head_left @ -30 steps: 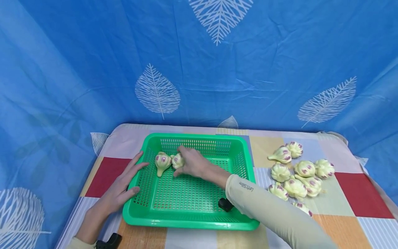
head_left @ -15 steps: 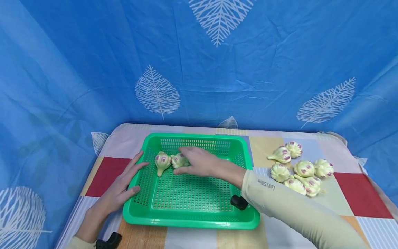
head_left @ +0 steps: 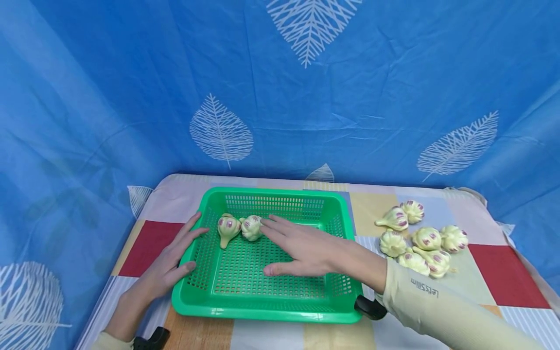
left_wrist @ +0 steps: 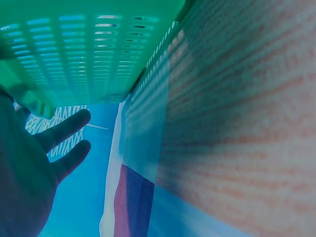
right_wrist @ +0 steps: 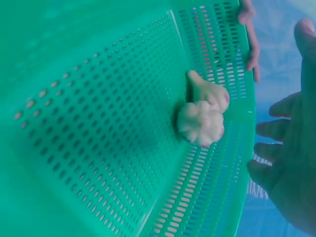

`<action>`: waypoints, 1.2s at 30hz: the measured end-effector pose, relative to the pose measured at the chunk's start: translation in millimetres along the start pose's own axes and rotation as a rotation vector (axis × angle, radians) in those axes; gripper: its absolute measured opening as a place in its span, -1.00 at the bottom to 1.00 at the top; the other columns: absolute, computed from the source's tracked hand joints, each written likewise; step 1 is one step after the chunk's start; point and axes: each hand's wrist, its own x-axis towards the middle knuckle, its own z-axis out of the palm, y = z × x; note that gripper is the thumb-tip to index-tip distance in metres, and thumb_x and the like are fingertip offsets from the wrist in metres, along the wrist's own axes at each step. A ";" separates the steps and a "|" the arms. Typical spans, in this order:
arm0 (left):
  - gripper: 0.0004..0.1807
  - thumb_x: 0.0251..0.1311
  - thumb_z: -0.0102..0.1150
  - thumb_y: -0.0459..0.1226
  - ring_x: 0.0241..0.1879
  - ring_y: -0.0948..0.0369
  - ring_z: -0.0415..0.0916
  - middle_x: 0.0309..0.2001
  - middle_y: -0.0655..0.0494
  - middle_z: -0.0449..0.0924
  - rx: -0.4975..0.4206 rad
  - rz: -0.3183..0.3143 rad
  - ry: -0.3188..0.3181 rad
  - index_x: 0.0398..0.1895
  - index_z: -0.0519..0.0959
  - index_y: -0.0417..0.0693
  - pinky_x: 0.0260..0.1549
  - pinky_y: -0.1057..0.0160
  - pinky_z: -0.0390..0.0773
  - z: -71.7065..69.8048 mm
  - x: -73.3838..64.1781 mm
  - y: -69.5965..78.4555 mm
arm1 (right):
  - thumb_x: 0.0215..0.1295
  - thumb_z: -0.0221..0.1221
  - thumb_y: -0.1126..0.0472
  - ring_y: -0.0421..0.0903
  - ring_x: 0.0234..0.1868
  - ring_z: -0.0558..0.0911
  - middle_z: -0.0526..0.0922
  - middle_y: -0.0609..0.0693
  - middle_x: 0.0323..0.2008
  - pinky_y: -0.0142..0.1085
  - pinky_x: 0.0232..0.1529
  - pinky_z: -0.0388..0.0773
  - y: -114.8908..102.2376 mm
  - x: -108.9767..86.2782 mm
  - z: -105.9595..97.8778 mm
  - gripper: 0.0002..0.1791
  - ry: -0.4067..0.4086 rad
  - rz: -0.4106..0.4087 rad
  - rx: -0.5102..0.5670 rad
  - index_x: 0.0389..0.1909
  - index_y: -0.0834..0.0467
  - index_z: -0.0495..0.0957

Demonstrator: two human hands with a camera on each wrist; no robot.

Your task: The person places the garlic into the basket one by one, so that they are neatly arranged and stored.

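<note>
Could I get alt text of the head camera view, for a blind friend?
A right hand hovers over a green basket holding two garlic bulbs, with the left hand at its rim; more bulbs lie on patchwork cloth to the right.

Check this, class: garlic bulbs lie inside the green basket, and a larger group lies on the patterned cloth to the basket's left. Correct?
Wrong side: garlic bulbs lie inside the green basket, but the head view shows the larger group on the patterned cloth to the basket's right.
</note>
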 end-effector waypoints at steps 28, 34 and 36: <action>-0.25 0.12 0.11 -0.23 0.53 0.20 -0.07 0.61 0.06 -0.12 -0.005 -0.007 0.006 0.48 0.30 -0.09 0.00 0.02 0.59 1.6 -0.5 -1.3 | 0.38 -0.10 -0.48 0.09 0.58 -0.06 0.02 0.04 0.59 -0.03 0.47 0.02 5.9 -88.6 16.9 0.01 0.237 0.066 -0.279 0.59 0.15 0.06; -0.25 0.13 0.13 -0.23 0.52 0.22 -0.08 0.61 0.00 -0.11 0.002 0.012 0.005 0.46 0.29 -0.13 -0.02 0.02 0.60 1.9 -0.6 -2.6 | 0.37 0.00 -0.41 0.10 0.58 -0.02 0.00 0.02 0.59 -0.11 0.48 0.00 7.0 -106.9 29.9 0.00 0.293 0.074 -0.265 0.60 0.13 0.02; -0.25 0.12 0.12 -0.24 0.52 0.22 -0.08 0.61 0.00 -0.11 0.002 0.012 0.006 0.46 0.29 -0.14 -0.02 0.01 0.60 1.9 -0.9 -2.8 | 0.38 0.03 -0.39 0.11 0.57 -0.01 -0.01 0.01 0.60 -0.18 0.50 -0.09 8.4 -113.3 34.2 0.00 0.307 0.083 -0.260 0.61 0.13 0.00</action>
